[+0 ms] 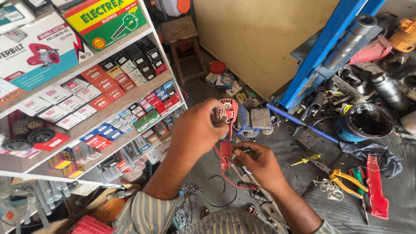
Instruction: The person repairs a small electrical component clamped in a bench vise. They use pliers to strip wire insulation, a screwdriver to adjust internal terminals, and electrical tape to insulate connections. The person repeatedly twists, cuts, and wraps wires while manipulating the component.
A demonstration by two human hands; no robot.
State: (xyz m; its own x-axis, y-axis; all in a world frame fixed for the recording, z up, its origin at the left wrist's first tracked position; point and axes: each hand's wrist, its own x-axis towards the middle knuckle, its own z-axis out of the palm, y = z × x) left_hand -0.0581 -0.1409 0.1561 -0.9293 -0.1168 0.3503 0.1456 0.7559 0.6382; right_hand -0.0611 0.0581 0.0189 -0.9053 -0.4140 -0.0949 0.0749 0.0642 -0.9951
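My left hand (198, 126) grips a red plastic motor housing part (228, 110) with wiring showing inside it, held up over the workbench. My right hand (255, 161) sits just below it, fingers pinched around a small red switch piece (225, 154) and a thin tool. Red wires (229, 180) run between the two red pieces and loop down under my right wrist.
Shelves (108, 102) packed with small boxed parts stand at the left. A blue press frame (320, 56) rises at the right. On the bench lie yellow-handled pliers (342, 177), a red housing cover (376, 187), a screwdriver (303, 160), a dark tub (368, 121) and a wooden stool (184, 45) beyond.
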